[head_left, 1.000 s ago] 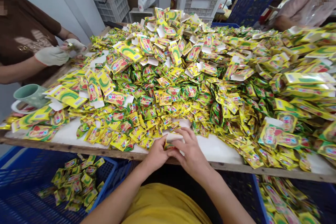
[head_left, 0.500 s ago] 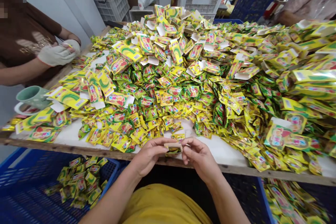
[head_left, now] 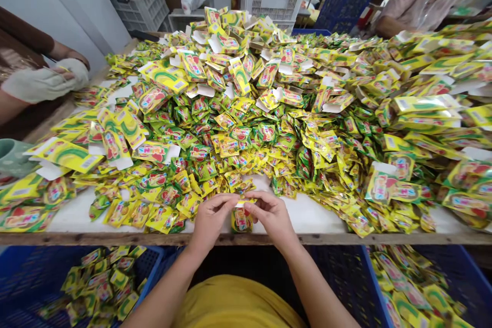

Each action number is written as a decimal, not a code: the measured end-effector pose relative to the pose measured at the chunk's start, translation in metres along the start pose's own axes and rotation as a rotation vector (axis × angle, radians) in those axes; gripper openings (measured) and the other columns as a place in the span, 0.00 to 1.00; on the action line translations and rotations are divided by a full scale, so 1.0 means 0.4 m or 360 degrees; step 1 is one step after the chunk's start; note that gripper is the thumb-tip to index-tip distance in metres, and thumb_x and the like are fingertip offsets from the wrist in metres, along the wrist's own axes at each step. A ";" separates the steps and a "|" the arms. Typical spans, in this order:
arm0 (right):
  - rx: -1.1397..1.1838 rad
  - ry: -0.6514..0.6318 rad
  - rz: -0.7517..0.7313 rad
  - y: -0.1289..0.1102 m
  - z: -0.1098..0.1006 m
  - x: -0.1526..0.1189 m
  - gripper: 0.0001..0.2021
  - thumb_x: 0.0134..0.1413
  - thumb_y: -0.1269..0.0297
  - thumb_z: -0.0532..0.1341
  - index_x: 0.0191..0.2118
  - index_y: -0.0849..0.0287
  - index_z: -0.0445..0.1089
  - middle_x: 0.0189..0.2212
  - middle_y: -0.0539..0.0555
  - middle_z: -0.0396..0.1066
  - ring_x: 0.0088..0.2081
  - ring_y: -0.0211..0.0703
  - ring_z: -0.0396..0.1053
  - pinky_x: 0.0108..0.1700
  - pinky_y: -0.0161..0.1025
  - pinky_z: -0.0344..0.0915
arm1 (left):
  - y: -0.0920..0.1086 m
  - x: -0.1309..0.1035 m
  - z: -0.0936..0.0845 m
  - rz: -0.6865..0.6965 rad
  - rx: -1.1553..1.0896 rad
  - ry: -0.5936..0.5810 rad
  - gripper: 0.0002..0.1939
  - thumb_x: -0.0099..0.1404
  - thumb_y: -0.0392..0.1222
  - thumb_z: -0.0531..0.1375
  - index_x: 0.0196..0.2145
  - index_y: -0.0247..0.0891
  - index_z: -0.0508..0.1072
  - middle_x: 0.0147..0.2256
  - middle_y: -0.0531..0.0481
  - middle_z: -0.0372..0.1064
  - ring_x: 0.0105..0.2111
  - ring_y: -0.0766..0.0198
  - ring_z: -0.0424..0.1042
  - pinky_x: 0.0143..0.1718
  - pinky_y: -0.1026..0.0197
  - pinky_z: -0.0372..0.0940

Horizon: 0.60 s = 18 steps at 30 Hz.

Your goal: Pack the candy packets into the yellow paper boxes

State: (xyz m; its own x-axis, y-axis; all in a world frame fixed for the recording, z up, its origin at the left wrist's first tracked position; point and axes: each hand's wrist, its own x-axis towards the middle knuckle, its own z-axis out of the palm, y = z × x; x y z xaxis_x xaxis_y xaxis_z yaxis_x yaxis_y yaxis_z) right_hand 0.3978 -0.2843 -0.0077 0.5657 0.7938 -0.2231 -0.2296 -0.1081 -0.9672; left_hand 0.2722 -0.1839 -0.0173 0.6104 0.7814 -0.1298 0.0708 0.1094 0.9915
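Left hand (head_left: pixel 209 221): thumb and fingertips pinch the upper left end of the small box
Right hand (head_left: pixel 274 216): thumb and fingers close on the upper right end of the same box
Small box (head_left: pixel 242 220): yellow, green and red, held between both hands at the front edge of the table (head_left: pixel 317 218), white flap at the top, printed side towards the wearer
Sachets (head_left: pixel 246 146): loose heap just beyond the fingers, crowding the space ahead, some lying left and right of the hands
Open boxes (head_left: pixel 184 74): piled over and behind the sachets, white flaps sticking out, more stacked at far right
Mug (head_left: pixel 15 159): pale green, at the far left, close beside boxes
Left basket (head_left: pixel 19 279): blue, below the table edge, filled boxes or packs inside
Right basket (head_left: pixel 374 284): blue, also below, more packs inside
Gloved hands (head_left: pixel 44 82): a co-worker's, at the left side of the table
White crates (head_left: pixel 271 2): stacked behind the heap
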 end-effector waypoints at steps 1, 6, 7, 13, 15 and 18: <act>0.0014 0.0006 0.0036 0.001 -0.002 0.001 0.12 0.41 0.57 0.70 0.34 0.58 0.78 0.19 0.48 0.68 0.18 0.33 0.60 0.20 0.32 0.62 | 0.000 0.005 0.002 -0.0013 -0.0012 0.0018 0.10 0.59 0.43 0.64 0.38 0.39 0.80 0.36 0.48 0.78 0.38 0.60 0.75 0.43 0.61 0.68; 0.0017 0.0088 0.0123 -0.011 -0.010 0.010 0.14 0.38 0.55 0.71 0.29 0.60 0.76 0.16 0.48 0.68 0.13 0.31 0.59 0.15 0.31 0.61 | 0.026 0.024 0.009 0.0037 0.0099 -0.0078 0.09 0.60 0.43 0.63 0.37 0.39 0.80 0.34 0.48 0.79 0.34 0.60 0.75 0.38 0.62 0.68; 0.0018 0.0085 0.0125 -0.015 -0.011 0.011 0.13 0.37 0.56 0.72 0.28 0.60 0.76 0.16 0.48 0.69 0.13 0.32 0.59 0.15 0.31 0.62 | 0.032 0.025 0.008 0.0077 0.0153 -0.0133 0.08 0.59 0.42 0.64 0.34 0.39 0.81 0.34 0.48 0.79 0.35 0.60 0.75 0.38 0.62 0.68; 0.0016 0.0000 0.0063 -0.025 -0.017 0.010 0.11 0.38 0.57 0.72 0.28 0.58 0.78 0.17 0.49 0.71 0.17 0.35 0.65 0.20 0.34 0.67 | 0.040 0.029 0.008 0.0198 0.0316 -0.0102 0.04 0.57 0.41 0.66 0.29 0.40 0.81 0.28 0.49 0.78 0.30 0.59 0.74 0.34 0.62 0.67; 0.0004 -0.0031 0.0057 -0.025 -0.027 0.010 0.10 0.40 0.57 0.71 0.28 0.58 0.78 0.17 0.49 0.70 0.17 0.35 0.65 0.22 0.35 0.68 | 0.037 0.026 0.009 0.0281 0.0362 -0.0167 0.05 0.59 0.41 0.65 0.30 0.41 0.82 0.30 0.48 0.78 0.31 0.59 0.75 0.36 0.61 0.68; -0.0100 -0.0109 -0.0067 -0.021 -0.048 0.006 0.09 0.46 0.58 0.69 0.31 0.57 0.78 0.24 0.52 0.73 0.21 0.36 0.67 0.24 0.36 0.69 | 0.029 0.015 -0.001 0.0401 0.0363 -0.0330 0.07 0.59 0.40 0.65 0.36 0.43 0.81 0.37 0.46 0.79 0.37 0.57 0.76 0.43 0.58 0.68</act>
State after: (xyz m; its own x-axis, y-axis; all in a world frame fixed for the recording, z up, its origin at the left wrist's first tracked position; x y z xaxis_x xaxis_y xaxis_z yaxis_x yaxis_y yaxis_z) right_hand 0.4163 -0.2928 -0.0026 0.5181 0.8372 -0.1751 -0.1551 -0.1094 -0.9818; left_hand 0.2766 -0.1777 -0.0064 0.7759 0.6230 0.0995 0.0578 -0.2272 0.9721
